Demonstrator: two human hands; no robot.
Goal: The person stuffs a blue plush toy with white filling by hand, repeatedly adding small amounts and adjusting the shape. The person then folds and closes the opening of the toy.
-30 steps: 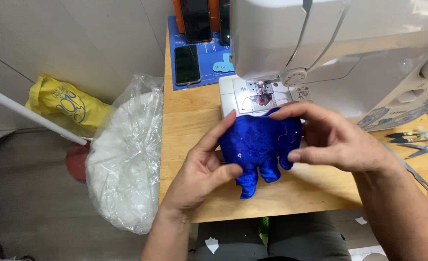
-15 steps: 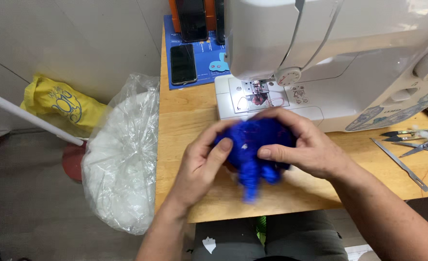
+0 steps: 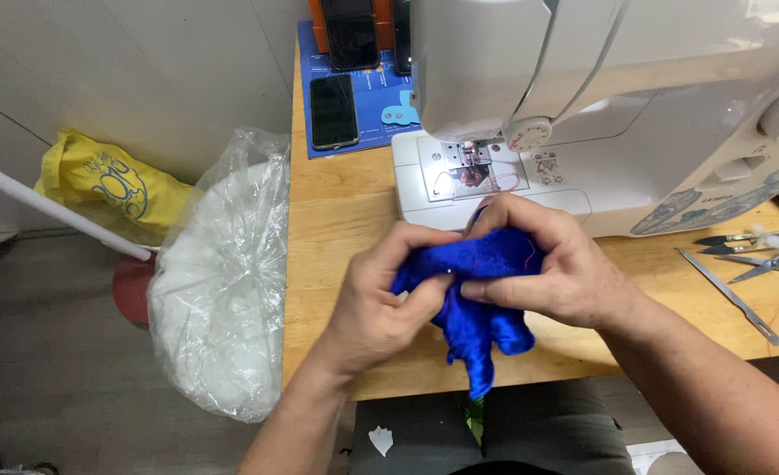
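Both hands hold a small piece of shiny blue fabric (image 3: pixel 482 321) just in front of a white sewing machine (image 3: pixel 600 105). My left hand (image 3: pixel 389 295) pinches its left edge with thumb and fingers. My right hand (image 3: pixel 552 273) covers the top and grips it from the right. The cloth is bunched between the hands and its lower end hangs down past the front edge of the wooden table (image 3: pixel 341 220). The needle plate (image 3: pixel 468 171) of the machine lies bare just behind the hands.
A clear plastic bag of white stuffing (image 3: pixel 222 281) hangs off the table's left side. A yellow bag (image 3: pixel 112 180) and a white rod (image 3: pixel 51 207) lie further left. A black phone (image 3: pixel 334 110) rests on a blue mat. Scissors and tweezers (image 3: pixel 737 264) lie at the right.
The blue fabric lay flat by the needle plate a second ago. Both hands have pulled it toward me and bunched it up between them.
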